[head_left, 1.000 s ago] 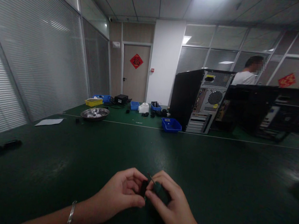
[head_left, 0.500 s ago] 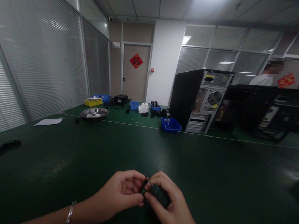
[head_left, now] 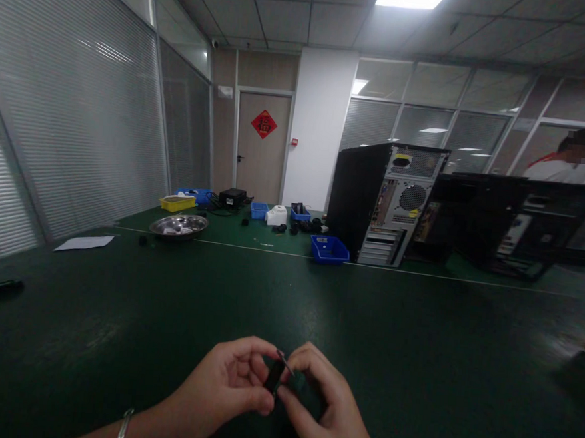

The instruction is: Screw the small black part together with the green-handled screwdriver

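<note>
Both hands were pinched together on one small black part (head_left: 274, 376), held low over the near edge of the green table (head_left: 414, 334). The left hand (head_left: 228, 388) had thumb and forefinger closed on the part's left side, with a metal bracelet (head_left: 123, 427) at that wrist; the right hand (head_left: 317, 407) closed on the part from the other side, and a thin light sliver (head_left: 285, 361), perhaps a pin or clip, stuck up between the two sets of fingertips. What the part was could not be made out; it was dark and mostly hidden by the fingers. Judging from the close two-handed pinch, the step in hand looked like fine fitting or prying on that small piece, with the left hand steadying and the right working the sliver. A next move of this kind would call for a steady hold, small force and care that the piece did not slip onto the dark table, where it would be hard to spot. Well beyond the hands stood a computer tower (head_left: 386, 202) with its back panel showing, a blue bin (head_left: 329, 249) just beside it, a metal bowl (head_left: 178, 225) and a sheet of paper (head_left: 84, 242) off to the left. Another person (head_left: 567, 165) stood behind a second open case (head_left: 512, 224) at the far right.
</note>
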Tool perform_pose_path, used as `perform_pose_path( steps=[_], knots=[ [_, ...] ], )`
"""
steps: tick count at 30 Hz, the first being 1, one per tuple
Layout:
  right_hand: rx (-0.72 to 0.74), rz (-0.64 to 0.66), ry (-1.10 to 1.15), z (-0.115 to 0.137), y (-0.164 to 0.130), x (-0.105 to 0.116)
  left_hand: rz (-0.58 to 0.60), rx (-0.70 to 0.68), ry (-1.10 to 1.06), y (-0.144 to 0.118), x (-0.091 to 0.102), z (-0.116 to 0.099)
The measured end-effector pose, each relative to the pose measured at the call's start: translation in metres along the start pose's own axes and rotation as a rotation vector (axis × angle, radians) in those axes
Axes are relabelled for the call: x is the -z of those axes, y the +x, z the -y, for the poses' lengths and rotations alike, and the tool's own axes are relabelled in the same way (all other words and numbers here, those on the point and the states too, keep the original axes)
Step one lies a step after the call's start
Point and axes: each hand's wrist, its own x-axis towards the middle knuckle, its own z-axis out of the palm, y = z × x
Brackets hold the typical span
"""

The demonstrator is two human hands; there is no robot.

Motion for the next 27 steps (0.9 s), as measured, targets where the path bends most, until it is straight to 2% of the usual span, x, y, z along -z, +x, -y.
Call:
perform_pose_path(
  steps=[11,21,24,27],
  knots=[
    [-0.034,-0.007,0.012,0.002,-0.002,-0.002,0.055,-0.012,0.013,-0.004,-0.001,-0.002],
    [-0.036,-0.001,-0.029,-0.003,-0.003,-0.004,0.079,-0.032,0.154,-0.010,-0.007,-0.012],
    [-0.050,0.009,0.002,-0.003,-0.004,-0.002,0.041,-0.030,0.205,-0.010,-0.010,-0.016],
    [-0.087,0.001,0.030,-0.004,-0.005,0.001,-0.025,-0.066,0.193,-0.004,0.001,-0.019]
  ],
)
